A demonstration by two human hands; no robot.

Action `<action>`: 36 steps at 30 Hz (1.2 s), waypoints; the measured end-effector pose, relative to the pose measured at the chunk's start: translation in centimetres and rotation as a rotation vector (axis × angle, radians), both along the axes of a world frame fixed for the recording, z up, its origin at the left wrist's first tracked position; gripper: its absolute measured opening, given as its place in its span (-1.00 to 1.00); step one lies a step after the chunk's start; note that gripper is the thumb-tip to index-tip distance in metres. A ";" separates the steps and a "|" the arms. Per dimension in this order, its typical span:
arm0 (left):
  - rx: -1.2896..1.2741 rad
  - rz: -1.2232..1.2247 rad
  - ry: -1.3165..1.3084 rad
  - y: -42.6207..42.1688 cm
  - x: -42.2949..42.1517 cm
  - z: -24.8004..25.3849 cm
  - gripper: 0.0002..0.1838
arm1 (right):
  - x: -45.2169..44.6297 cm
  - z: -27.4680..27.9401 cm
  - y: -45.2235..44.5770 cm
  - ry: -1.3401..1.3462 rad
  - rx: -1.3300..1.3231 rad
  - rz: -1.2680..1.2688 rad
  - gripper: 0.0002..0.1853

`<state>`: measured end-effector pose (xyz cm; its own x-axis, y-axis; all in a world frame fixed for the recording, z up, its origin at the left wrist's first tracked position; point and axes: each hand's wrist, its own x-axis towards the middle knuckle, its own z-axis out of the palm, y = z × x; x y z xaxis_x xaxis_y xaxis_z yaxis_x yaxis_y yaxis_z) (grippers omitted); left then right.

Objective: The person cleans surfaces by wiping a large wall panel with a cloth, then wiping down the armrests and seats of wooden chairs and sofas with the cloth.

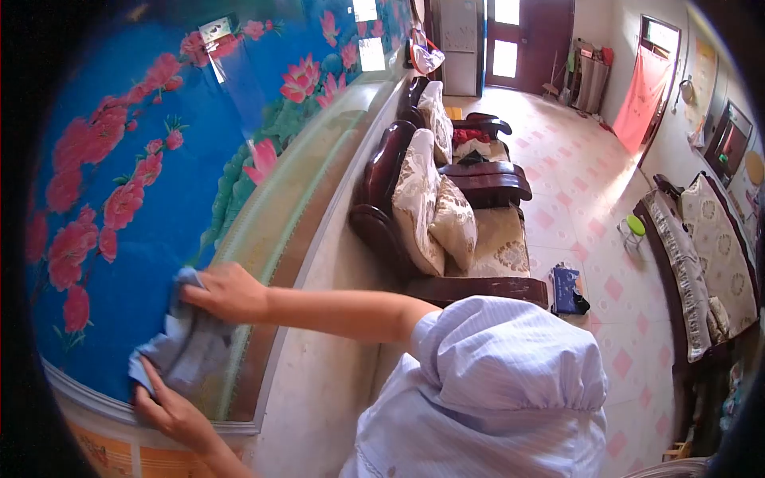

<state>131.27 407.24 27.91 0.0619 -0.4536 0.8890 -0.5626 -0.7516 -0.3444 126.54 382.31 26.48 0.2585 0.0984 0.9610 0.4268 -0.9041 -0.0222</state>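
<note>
A grey-blue cloth (195, 346) is stretched between my two hands in front of a glossy blue picture with pink flowers (123, 203). My right hand (227, 293) grips the upper end of the cloth, its arm reaching across from the right. Below it, my left hand (171, 414) is closed on the lower end near the picture's bottom corner. The cloth lies bunched over the picture's surface; exactly where it touches is hard to tell.
A pale frame edge (299, 291) borders the picture. To the right stand a dark wooden sofa (382, 179) with patterned cushions (418, 199) and another long sofa (705, 239). A blue box (567, 291) and a green-topped stool (635, 225) are on the tiled floor.
</note>
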 end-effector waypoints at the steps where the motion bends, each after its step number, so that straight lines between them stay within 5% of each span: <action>1: -0.037 0.043 0.012 -0.3 0.3 1.6 -0.49 | 0.6 1.7 -0.3 -0.061 0.000 -0.054 -0.85; 6: -0.194 0.172 -0.010 -3.5 0.3 8.0 -0.48 | 1.6 8.7 -1.3 -0.253 0.122 -0.120 -0.83; 8: -0.236 0.023 -0.044 -4.4 0.3 7.3 -0.45 | 2.0 7.5 -1.1 -0.253 0.180 -0.088 -0.82; 13: -0.104 0.051 0.015 -4.7 0.1 -1.2 -0.45 | 2.0 -1.8 -1.5 -0.100 0.372 -0.167 -0.73; 24: 0.019 0.047 0.260 -5.9 -2.8 -14.6 -0.49 | -1.1 -16.0 -3.7 0.245 0.288 -0.047 -0.73; 36: -0.236 0.024 0.013 -15.1 -1.2 -4.2 -0.52 | 0.2 -0.8 -10.6 -0.002 0.204 -0.186 -0.77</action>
<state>130.03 392.16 23.73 0.0824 -0.2315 0.9693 -0.5472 -0.8234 -0.1502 126.71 371.75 25.68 0.2517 -0.1463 0.9567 0.2537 -0.9440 -0.2111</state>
